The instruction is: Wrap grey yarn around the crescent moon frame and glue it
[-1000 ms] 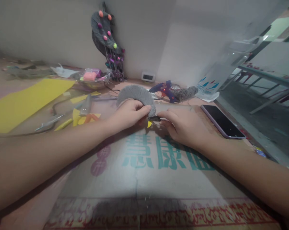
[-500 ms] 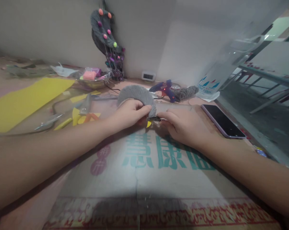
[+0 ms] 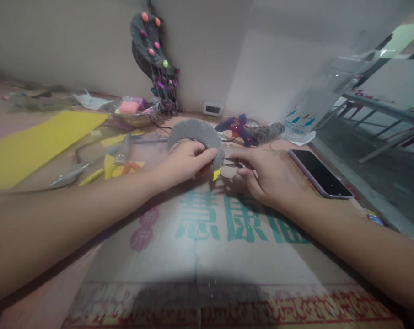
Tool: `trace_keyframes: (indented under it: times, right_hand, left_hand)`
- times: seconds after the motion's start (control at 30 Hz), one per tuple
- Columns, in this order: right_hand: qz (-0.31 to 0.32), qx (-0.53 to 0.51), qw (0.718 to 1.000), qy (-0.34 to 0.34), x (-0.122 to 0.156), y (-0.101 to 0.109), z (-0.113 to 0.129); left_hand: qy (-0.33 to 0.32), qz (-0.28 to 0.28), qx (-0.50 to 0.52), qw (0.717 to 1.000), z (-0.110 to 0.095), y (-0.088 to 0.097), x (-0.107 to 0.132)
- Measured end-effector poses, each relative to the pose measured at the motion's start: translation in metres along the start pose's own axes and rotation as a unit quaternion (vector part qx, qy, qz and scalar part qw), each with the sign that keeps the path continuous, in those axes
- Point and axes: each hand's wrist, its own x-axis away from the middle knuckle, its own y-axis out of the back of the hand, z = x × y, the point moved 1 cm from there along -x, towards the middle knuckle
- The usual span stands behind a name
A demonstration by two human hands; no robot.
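My left hand [image 3: 196, 160] is closed on a crescent wrapped in grey yarn [image 3: 196, 130], thumb on its front near the right tip. Between the thumb and fingers of my right hand [image 3: 261, 176] is a small two-bladed metal tool [image 3: 233, 162], perhaps snips or tweezers. Its thin points face the crescent's right tip, close to it. Just under that tip shows a small yellow piece [image 3: 216, 174]. A pale round patch [image 3: 228, 172] lies below the tool; what it is I cannot make out.
Printed cardboard [image 3: 200, 265] covers the table before me. A phone [image 3: 319, 173] lies right. Behind stand a glue gun [image 3: 232, 125], grey yarn [image 3: 266, 132], a small display [image 3: 212, 108] and a large bottle [image 3: 306, 114]. Yellow sheet [image 3: 38, 146] and scraps [image 3: 115, 169] lie left.
My right hand has shifted slightly right, and the tool's two blades now show apart. The crescent has tilted a little in my left hand.
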Motion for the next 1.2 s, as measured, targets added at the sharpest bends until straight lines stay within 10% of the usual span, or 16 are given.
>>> trace_keyframes:
  times: [0.23, 0.87, 1.2]
  right_hand:
    - [0.000, -0.137, 0.973, -0.183, -0.006, -0.007, 0.002]
    - [-0.051, -0.392, 0.874, -0.283, -0.009, -0.019, -0.007]
    - [-0.033, -0.409, 0.860, -0.305, -0.007, -0.021, -0.008]
  left_hand:
    - [-0.024, 0.017, 0.037, 0.999, -0.003, 0.000, 0.003]
    - [-0.099, 0.102, 0.045, 0.989, -0.001, -0.006, 0.002]
    - [-0.041, 0.018, 0.097, 0.994, 0.006, -0.006, -0.004]
